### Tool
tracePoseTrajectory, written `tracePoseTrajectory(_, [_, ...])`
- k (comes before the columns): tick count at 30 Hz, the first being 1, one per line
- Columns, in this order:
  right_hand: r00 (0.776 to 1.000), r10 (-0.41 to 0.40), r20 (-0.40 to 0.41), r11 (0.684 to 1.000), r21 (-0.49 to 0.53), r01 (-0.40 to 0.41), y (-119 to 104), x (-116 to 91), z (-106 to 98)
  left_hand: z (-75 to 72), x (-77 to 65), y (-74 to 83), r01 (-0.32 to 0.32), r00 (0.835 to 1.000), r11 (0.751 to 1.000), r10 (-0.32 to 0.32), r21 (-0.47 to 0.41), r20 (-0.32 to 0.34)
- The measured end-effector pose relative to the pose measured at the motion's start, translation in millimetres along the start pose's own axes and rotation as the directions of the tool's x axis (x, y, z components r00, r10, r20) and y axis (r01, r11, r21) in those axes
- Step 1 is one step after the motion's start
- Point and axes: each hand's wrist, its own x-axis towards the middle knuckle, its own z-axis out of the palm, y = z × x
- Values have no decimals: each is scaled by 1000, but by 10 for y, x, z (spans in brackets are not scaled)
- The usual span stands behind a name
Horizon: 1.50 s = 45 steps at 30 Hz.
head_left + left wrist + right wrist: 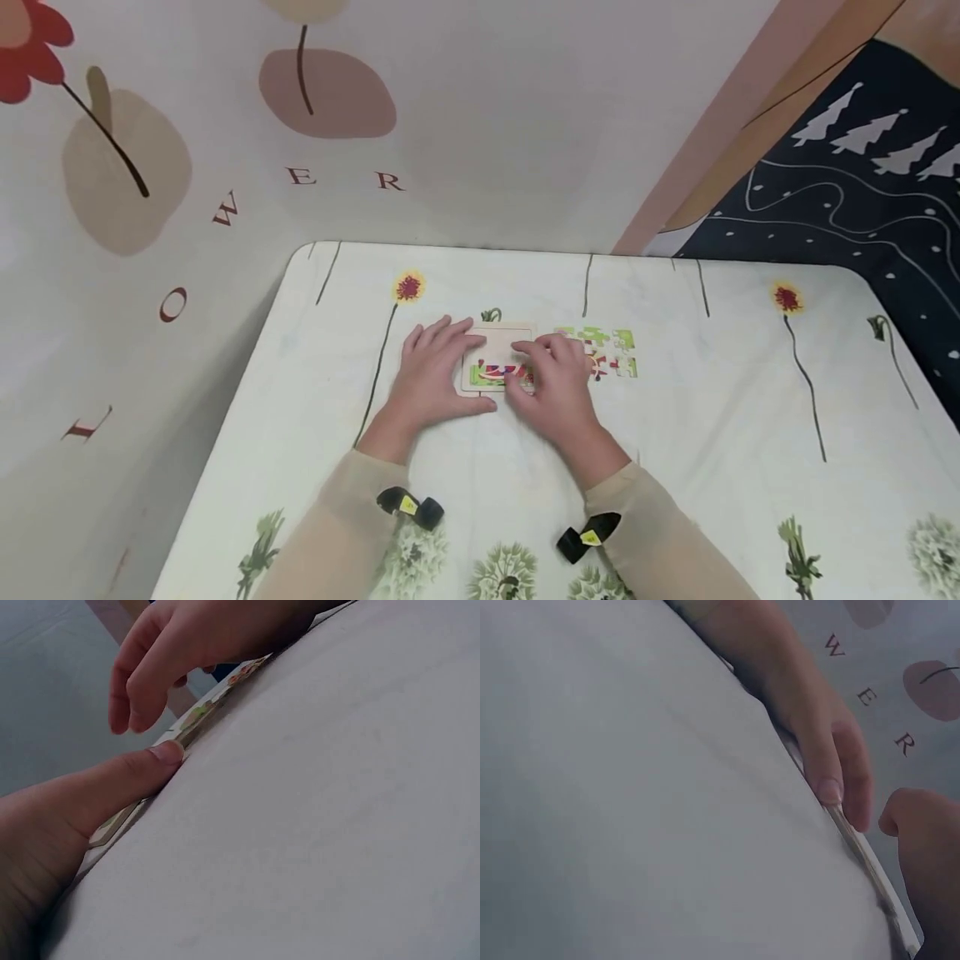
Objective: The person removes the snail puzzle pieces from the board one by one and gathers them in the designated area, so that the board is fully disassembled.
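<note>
A small jigsaw puzzle board (pixel 498 340) lies on the cloth-covered table, its upper part bare and pale. Colourful puzzle pieces (pixel 486 374) fill its near strip. My left hand (pixel 433 375) spreads around the board's left side, fingers fairly straight, and its thumb (pixel 166 752) rests at the near edge. Over the board's right part hovers my right hand (pixel 553 385), index finger and thumb bent but apart. No piece shows between them. Loose puzzle pieces (pixel 624 350) lie just right of the board, partly hidden by the right hand.
The white tablecloth (pixel 720 400) carries printed flowers and stems. Behind the table stands a pale wall hanging (pixel 510 167) with letters, and at the right a dark cloth with white trees (pixel 862 129). Both sleeves bear black wrist straps.
</note>
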Motion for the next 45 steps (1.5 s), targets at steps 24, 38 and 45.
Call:
tracePoseTrajectory(24, [980, 83, 184, 990, -130, -59, -270, 31, 235, -8, -4, 13, -9, 1000, 999, 9, 51, -6])
tracePoseTrajectory(38, [980, 68, 188, 992, -119, -46, -281, 46, 218, -1, 15, 2, -10, 1000, 997, 10, 72, 3])
tracePoseTrajectory(45, [992, -18, 128, 995, -94, 31, -272, 37, 189, -6, 12, 4, 0, 1000, 998, -1, 63, 22])
